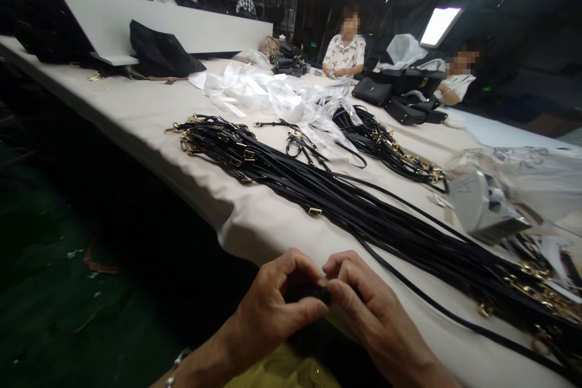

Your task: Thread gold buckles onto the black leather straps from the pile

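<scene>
Close to my body, just off the table's near edge, my left hand (286,291) curls its thumb and fingers around a small black piece (309,294). Fingertips of my right hand (359,291) pinch at the right end of that same piece, and the two hands nearly touch. Its kind is hard to make out, since the fingers cover most of it. Beyond my hands lies a long bundle of thin black straps (336,200) with gold buckles and clasps. One loose strap curves past my right hand toward the lower right.
White plastic wrapping (277,91) is heaped mid-table, beside a second strap bundle (386,148). Black handbags (409,94) stand farther back, near two people. A grey-white device (482,206) and clear bag (536,176) are at right. A white panel (173,21) runs along the far left.
</scene>
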The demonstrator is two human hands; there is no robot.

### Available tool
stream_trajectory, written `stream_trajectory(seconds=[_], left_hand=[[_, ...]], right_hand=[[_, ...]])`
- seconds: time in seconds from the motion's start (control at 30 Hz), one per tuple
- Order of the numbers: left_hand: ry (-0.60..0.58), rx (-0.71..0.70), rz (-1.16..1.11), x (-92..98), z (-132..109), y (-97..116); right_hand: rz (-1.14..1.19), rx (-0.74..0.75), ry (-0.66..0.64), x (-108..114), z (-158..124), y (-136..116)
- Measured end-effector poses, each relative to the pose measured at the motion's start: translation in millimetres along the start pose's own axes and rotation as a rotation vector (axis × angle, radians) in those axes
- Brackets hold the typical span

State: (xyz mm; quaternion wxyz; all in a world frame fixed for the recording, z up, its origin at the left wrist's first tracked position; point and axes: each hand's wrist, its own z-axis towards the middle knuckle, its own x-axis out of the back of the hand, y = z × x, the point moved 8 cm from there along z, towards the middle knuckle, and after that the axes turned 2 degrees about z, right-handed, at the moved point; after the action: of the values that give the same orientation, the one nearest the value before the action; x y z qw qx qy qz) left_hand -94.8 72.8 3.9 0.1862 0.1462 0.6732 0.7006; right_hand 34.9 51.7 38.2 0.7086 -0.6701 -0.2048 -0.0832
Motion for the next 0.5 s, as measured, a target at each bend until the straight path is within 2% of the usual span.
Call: stream_trajectory(seconds=[0.13,0.23,0.3,0.43,0.5], left_hand=[[0.011,-0.047,0.045,-0.4,-0.2,2.7],[-0.088,0.028,-0.098,-0.5,-0.3,-0.8],[-0.135,0.046,-0.091,1.7,-1.4,0.9],[-0.088,-0.022,0.111,10.7,-4.9,6.5],[-0.081,0.012,0.056,10.6,-7.6,-0.4]], right_hand=[[0.153,-0.006,-0.010,-11.3,-1.6,5.6],[0.175,-0.053,-0.043,-12.1,-1.1,8.8],[0.173,-0.088,-0.071,-10.5,-0.4,9.3],[0.146,-0.125,-0.077,-7.2,0.1,6.3],[0.130,-0.145,-0.059,-6.1,0.0,4.6]])
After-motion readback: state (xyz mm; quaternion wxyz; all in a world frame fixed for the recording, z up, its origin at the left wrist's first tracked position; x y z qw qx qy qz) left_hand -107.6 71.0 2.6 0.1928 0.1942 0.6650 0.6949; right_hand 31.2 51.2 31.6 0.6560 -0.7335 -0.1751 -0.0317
